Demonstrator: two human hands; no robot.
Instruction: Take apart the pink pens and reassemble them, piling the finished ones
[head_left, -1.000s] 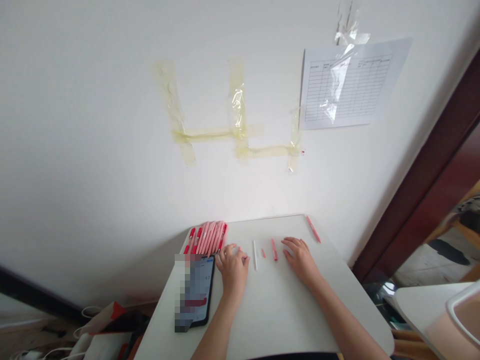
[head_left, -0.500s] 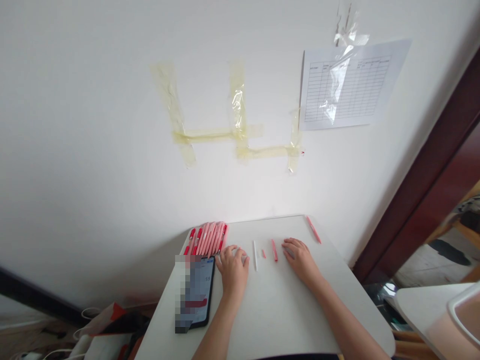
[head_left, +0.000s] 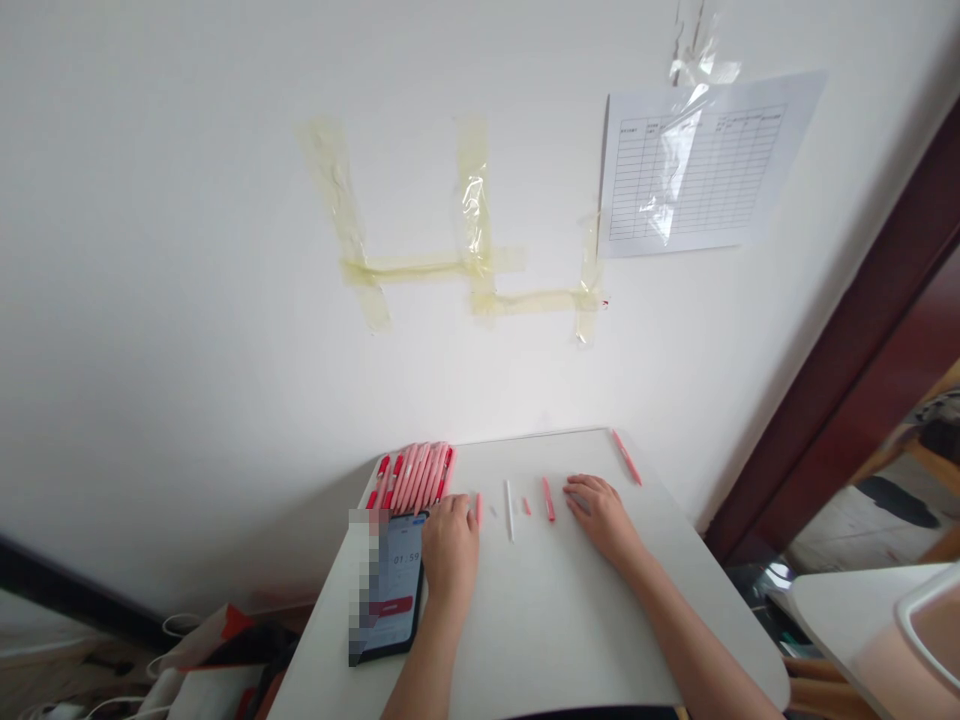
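My left hand (head_left: 450,545) lies on the white table (head_left: 555,620), fingers stretched forward, its edge touching the right side of a phone (head_left: 394,595) with a timer on its screen. A row of several pink pens (head_left: 416,475) lies just beyond its fingertips. My right hand (head_left: 600,515) rests flat with fingers apart and holds nothing. Between the hands lie pen parts: a short pink piece (head_left: 478,508), a thin white refill (head_left: 509,510), a tiny pink piece (head_left: 526,506) and a red barrel piece (head_left: 548,498).
One whole pink pen (head_left: 626,457) lies at the table's far right corner by the wall. A printed sheet (head_left: 697,165) and tape strips (head_left: 472,250) hang on the wall. A dark door frame (head_left: 847,370) stands right; bags and cables (head_left: 210,660) lie on the floor left.
My left hand has slid left from the table's middle onto the phone's edge, uncovering the short pink piece. The right hand has stayed in place.
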